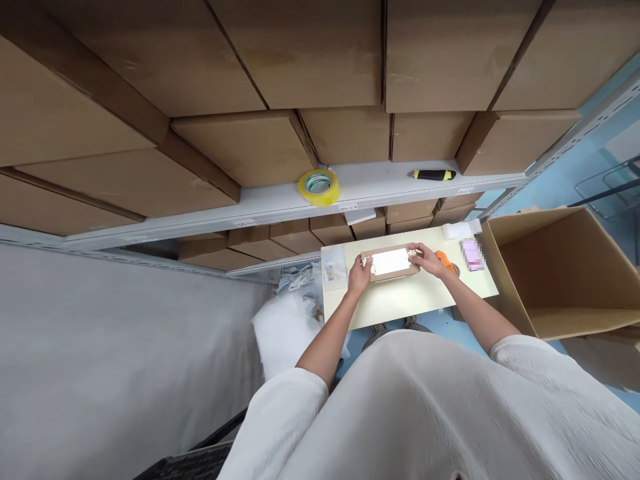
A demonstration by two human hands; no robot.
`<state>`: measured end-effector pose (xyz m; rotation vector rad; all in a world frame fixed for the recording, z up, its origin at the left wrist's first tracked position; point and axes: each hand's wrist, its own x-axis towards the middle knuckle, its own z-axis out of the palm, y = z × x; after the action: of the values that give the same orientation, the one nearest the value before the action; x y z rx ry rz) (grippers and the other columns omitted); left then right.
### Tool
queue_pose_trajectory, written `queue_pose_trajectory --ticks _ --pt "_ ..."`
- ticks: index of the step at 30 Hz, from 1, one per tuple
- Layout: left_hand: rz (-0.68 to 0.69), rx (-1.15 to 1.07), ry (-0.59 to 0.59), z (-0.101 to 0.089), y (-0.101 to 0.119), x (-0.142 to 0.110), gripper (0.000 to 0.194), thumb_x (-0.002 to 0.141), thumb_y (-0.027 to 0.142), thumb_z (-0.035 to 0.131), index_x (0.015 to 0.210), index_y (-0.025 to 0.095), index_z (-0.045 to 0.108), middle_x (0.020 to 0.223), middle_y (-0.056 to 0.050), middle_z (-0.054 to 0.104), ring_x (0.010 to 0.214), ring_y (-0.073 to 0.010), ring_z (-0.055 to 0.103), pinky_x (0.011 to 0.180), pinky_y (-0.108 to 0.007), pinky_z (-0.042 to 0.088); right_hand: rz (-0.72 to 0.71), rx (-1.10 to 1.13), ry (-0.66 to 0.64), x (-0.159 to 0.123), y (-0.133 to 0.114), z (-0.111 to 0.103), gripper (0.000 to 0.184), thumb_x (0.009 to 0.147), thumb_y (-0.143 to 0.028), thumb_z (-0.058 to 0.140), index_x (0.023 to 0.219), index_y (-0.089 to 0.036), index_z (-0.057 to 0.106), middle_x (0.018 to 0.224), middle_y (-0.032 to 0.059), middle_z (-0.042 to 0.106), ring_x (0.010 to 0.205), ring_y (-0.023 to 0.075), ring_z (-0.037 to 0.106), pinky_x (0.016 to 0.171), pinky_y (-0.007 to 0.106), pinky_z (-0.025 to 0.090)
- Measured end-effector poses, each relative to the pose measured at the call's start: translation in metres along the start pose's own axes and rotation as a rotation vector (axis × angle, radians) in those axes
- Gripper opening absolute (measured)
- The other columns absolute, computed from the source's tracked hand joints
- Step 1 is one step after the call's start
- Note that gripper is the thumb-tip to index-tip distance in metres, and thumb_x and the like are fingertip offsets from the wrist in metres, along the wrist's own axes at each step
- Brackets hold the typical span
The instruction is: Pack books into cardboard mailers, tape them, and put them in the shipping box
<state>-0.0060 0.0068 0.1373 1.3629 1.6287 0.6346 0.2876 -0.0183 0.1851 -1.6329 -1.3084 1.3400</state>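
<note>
Both hands hold a small cardboard box [397, 273] by its two ends, over the pale tabletop [380, 308]. On the box's upper side is a bright white rectangle [391, 261], too washed out to read. My left hand [359, 275] grips the left end with the thumb on top. The right end is in my right hand [426, 259], whose fingers reach over the edge. Just right of that hand lies an orange tape dispenser [444, 259], partly hidden by the wrist. Farther right is a blurred pinkish packet [473, 255].
Cardboard boxes [345, 137] fill the shelves ahead. A yellow tape roll [319, 187] and a black-and-yellow cutter [433, 175] rest on the shelf edge [380, 183]. A large open carton [565, 267] stands at right. White wrapping material [285, 333] lies left of the table.
</note>
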Motion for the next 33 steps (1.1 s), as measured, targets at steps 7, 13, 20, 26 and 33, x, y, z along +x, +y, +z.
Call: queue_pose_trajectory --ticks 7,13,20,26,33 --pt "0.053 -0.014 -0.037 0.011 0.003 -0.001 0.056 0.108 0.055 0.054 0.155 0.024 0.058 0.133 -0.011 0.079 0.123 -0.0302 0.073 0.104 -0.039 0.054 -0.023 -0.157 0.09 -0.01 -0.001 -0.001 0.052 0.081 -0.032 0.064 0.133 -0.027 0.061 0.152 0.0083 0.062 0.14 0.0257 0.057 0.111 0.04 0.051" --pt "0.031 -0.018 -0.045 0.026 0.003 -0.005 0.051 0.11 0.054 0.05 0.15 0.024 0.061 0.133 -0.012 0.079 0.122 -0.0308 0.073 0.103 -0.04 0.054 -0.015 -0.176 0.088 -0.012 -0.001 -0.009 0.054 0.081 -0.03 0.062 0.135 -0.028 0.061 0.154 0.0067 0.06 0.142 0.0257 0.056 0.115 0.041 0.05" --pt "-0.01 0.043 -0.054 0.02 -0.016 -0.004 0.061 0.108 0.064 0.049 0.15 0.021 0.06 0.141 -0.016 0.075 0.132 -0.0363 0.069 0.108 -0.043 0.052 0.02 -0.121 -0.007 -0.005 0.023 0.006 0.051 0.079 -0.03 0.067 0.129 -0.025 0.063 0.146 0.0085 0.065 0.129 0.0265 0.062 0.114 0.044 0.051" --pt "-0.043 0.003 -0.083 0.022 -0.044 -0.006 0.071 0.101 0.065 0.062 0.157 0.02 0.054 0.148 -0.017 0.071 0.139 -0.0364 0.065 0.114 -0.043 0.049 -0.086 -0.006 0.023 0.008 0.071 0.026 0.045 0.077 -0.038 0.076 0.119 -0.027 0.063 0.14 0.0113 0.067 0.131 0.031 0.059 0.117 0.051 0.048" --pt "-0.094 -0.02 -0.072 0.032 -0.048 0.007 0.065 0.101 0.055 0.067 0.157 0.024 0.054 0.147 -0.014 0.072 0.135 -0.0332 0.068 0.113 -0.043 0.052 -0.107 -0.01 0.011 0.025 0.082 0.019 0.047 0.081 -0.042 0.073 0.124 -0.027 0.06 0.144 0.0115 0.065 0.138 0.0293 0.056 0.124 0.05 0.041"
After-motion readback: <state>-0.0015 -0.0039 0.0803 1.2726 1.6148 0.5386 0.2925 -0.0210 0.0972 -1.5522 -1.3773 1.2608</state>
